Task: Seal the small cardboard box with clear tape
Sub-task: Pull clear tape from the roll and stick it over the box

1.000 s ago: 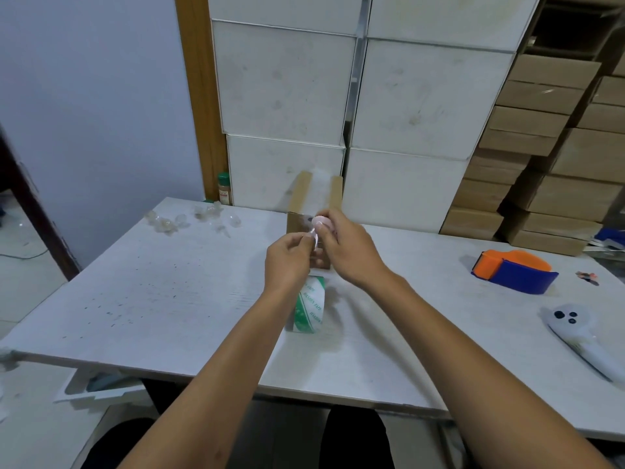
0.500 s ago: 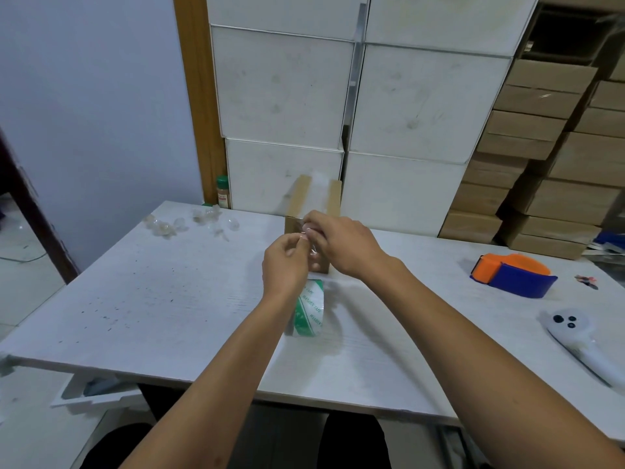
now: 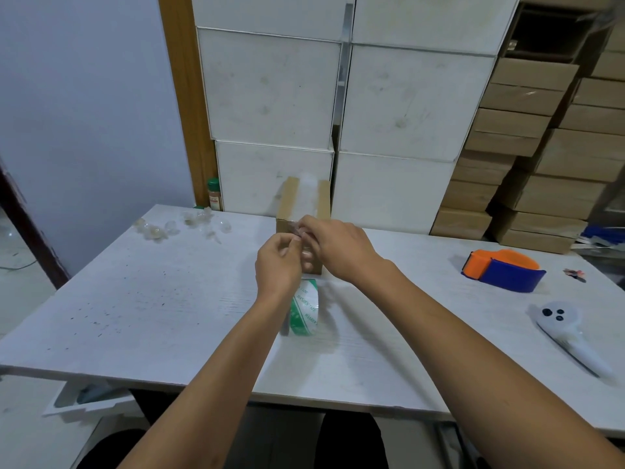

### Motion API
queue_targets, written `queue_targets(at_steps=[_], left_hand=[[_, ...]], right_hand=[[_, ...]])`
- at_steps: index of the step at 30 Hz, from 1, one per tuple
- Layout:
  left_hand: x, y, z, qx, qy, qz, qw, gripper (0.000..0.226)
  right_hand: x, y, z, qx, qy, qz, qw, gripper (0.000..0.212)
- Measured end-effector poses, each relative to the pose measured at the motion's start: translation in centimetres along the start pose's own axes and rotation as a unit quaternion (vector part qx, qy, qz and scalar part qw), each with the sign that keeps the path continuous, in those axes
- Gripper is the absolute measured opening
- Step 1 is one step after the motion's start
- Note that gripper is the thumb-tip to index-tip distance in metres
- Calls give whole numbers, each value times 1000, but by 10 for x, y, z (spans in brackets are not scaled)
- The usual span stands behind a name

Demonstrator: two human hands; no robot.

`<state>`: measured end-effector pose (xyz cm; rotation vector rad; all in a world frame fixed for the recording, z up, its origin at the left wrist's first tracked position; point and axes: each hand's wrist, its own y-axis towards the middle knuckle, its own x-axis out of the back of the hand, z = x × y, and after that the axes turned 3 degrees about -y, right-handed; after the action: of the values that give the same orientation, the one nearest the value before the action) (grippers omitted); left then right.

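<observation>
Box (image 3: pixel 297 211), small and brown, stands mid-table against the stacked white cartons (image 3: pixel 270 96), a clear strip running over its top. Both hands meet at its near face: the left hand (image 3: pixel 279 265) is curled, thumb and forefinger pinched together on something too small to make out, likely a tape end; the right hand (image 3: pixel 340 247) is closed over the box's front edge, fingertips pressed to it. Just below the hands a tape roll (image 3: pixel 306 309) with green print stands on edge on the table (image 3: pixel 135 299). Well to the right lie an orange-and-blue dispenser (image 3: pixel 502 270) and a white controller (image 3: pixel 568 336). Crumpled clear scraps (image 3: pixel 182 225) sit far left.
</observation>
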<state>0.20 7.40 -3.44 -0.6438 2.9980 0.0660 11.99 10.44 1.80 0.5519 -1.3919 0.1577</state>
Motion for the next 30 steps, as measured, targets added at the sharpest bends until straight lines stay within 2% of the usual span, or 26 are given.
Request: queue_targets(at_steps=[16,24,30], left_hand=[[3,-3,0,-19,4,-7,1000,12],[4,-4,0,-21,-15,1,1000,14],[8,0,3,-26,-29,5,999,12]], right_hand=[[-10,-24,-6,7,-72,-45,996,17],[-13,-32,-14,2,-86,-78,993,20],[-24,-39,-24,-3,-86,-52,995,22]])
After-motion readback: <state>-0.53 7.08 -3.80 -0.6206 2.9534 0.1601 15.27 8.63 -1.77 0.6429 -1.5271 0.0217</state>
